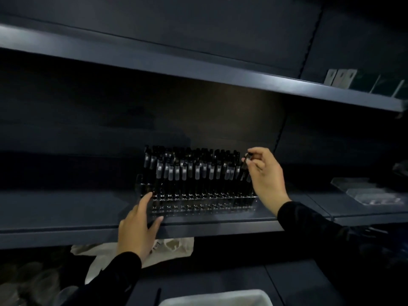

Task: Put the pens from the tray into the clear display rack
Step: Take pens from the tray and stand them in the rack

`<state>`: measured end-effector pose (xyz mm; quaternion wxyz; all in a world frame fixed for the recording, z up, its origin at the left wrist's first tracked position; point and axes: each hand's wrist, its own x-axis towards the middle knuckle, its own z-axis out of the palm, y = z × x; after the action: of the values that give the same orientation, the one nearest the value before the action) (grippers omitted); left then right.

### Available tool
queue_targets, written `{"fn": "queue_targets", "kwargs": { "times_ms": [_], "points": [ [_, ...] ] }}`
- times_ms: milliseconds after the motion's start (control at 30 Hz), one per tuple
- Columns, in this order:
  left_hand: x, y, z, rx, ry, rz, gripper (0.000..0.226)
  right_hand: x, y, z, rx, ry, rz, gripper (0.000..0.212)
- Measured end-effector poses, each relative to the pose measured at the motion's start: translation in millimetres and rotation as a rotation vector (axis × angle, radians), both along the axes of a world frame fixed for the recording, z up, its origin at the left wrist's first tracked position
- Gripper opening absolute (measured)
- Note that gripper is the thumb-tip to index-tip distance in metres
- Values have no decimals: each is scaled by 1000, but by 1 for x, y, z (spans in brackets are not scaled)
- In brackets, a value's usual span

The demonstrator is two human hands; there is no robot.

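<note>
**rackwatcher:** I'm watching the head feed remotely. The right hand (266, 173) is pinching a dark pen (245, 167) by its top, tilted, at the right end of the clear display rack (198, 203) on the middle shelf (66, 217). The left hand (138, 228) is lying open against the rack's near-left corner, holding nothing, just bracing it.

**penpal_22:** What's worrying you?

**rackwatcher:** I'm thinking the tilt. If the tip is missing its hole, it's going to knock the neighbouring pens (194, 171), since they're packed close. And if the left hand is pressing too hard, the rack could be sliding toward the shelf's near edge.

**penpal_22:** How's the pen looking?

**rackwatcher:** Slim, black, with a pale band like the others. The white tray (220, 298) is sitting near me, bottom edge, contents hidden.
</note>
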<state>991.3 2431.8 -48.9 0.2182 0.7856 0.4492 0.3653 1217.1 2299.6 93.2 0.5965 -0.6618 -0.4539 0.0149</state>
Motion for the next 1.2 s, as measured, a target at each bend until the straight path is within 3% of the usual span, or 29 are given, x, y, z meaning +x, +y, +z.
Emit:
{"fn": "queue_targets", "kwargs": {
  "times_ms": [133,333,400,533,633,700,833,900,1000,1200],
  "points": [
    [5,0,-3,1,-14,67,65,-1,5,-8,-95,-19,-4,20],
    [4,-2,-6,23,-34,35,68,2,8,-21,-312,-78,-15,28],
    [-3,-12,-18,91,-23,-2,70,0,6,-25,-293,-72,-27,33],
    [-21,-45,-70,244,178,-127,67,-10,-11,-47,-80,-84,-75,34],
    [-25,-65,-113,75,272,-207,64,-23,-28,-102,-13,-60,-60,40],
    [-24,-73,-141,-174,360,-209,73,-35,-38,-153,-52,-10,-54,47],
    [-20,-87,-191,-563,499,-194,80,-60,-51,-265,-433,149,-8,40],
    [-19,-93,-210,-637,495,-191,81,-71,-49,-317,-731,174,104,36],
    [-18,-102,-223,-621,429,-137,80,-88,-36,-380,-1013,168,196,35],
    [-23,-108,-228,-597,359,-121,78,-113,-11,-413,-1096,220,190,22]
  ]
}}
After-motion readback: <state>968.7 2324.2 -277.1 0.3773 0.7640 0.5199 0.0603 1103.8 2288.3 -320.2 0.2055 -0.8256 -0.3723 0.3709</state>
